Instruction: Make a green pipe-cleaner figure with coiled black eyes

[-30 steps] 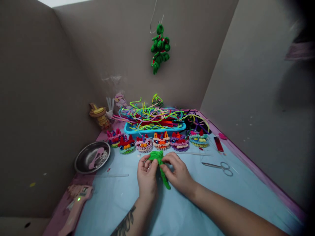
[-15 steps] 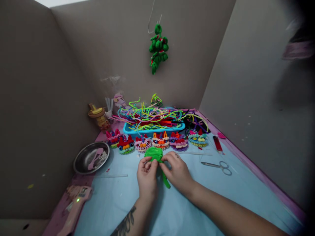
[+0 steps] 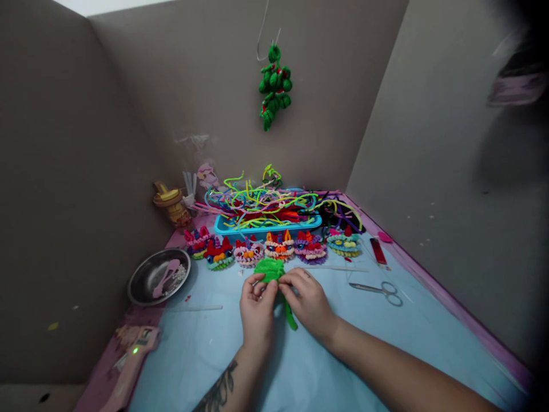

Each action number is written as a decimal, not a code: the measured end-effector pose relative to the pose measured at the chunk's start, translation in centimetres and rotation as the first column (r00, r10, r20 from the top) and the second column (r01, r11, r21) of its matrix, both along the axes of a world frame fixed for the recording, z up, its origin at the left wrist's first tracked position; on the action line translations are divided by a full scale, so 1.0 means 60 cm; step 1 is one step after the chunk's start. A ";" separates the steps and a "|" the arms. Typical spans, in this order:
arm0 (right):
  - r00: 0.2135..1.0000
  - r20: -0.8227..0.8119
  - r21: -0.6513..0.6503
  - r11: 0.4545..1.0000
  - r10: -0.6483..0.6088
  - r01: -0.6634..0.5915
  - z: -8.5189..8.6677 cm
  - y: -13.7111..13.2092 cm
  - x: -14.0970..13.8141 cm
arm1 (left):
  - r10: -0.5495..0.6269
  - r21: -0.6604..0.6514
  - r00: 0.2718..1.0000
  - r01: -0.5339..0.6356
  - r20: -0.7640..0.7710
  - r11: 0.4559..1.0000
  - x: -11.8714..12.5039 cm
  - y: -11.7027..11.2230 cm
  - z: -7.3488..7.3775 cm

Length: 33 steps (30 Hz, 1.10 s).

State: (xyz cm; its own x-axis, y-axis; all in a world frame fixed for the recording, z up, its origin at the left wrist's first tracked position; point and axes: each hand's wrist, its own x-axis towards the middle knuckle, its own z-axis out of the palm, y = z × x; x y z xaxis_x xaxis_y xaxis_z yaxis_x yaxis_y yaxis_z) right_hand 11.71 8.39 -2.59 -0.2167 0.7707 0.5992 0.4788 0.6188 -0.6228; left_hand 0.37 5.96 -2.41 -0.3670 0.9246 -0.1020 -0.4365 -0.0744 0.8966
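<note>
Between my two hands is a bright green fuzzy pipe-cleaner piece (image 3: 269,269), rounded at the top with rows side by side. One green strand hangs down from it below my right fingers. My left hand (image 3: 259,303) pinches its lower left edge with thumb and fingers. From the other side, my right hand (image 3: 309,298) grips the lower right edge, fingertips close to the left thumb. My fingers hide the bottom of the piece. Just behind it stands a row of several colourful pipe-cleaner animal heads (image 3: 279,246).
Behind the heads, a blue tray (image 3: 268,228) overflows with pipe cleaners. Scissors (image 3: 377,290) and a red item (image 3: 378,251) lie at right. A metal bowl (image 3: 139,286) and a pink glue gun (image 3: 132,366) are at left. A green ornament (image 3: 275,86) hangs above.
Both hands and the green piece stay nearly in place, with only a very slight shift. The view has moved a little; both hands keep their hold.
</note>
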 end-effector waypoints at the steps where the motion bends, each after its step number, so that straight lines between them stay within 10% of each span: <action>1: 1.000 -0.015 0.000 1.000 0.013 -0.013 0.001 0.000 0.000 | -0.006 0.003 1.000 0.006 0.009 1.000 0.000 0.001 -0.001; 11: 0.960 -0.207 -0.165 0.960 0.190 -0.226 0.004 -0.002 0.010 | 0.061 -0.007 0.965 -0.061 0.254 0.998 -0.036 0.023 0.017; 22: 0.880 -0.436 -0.549 0.720 0.186 -0.425 -0.010 -0.007 -0.019 | -0.021 0.046 0.923 0.003 0.385 0.999 -0.051 0.029 0.023; 28: 0.902 -0.427 -0.399 0.882 0.063 -0.251 0.010 0.000 0.006 | -0.058 0.081 0.945 0.033 0.323 0.996 -0.053 0.028 0.022; 33: 0.883 -0.470 -0.357 0.913 0.009 -0.199 0.023 0.006 0.013 | -0.120 0.101 0.945 0.093 0.305 0.991 -0.045 0.028 0.025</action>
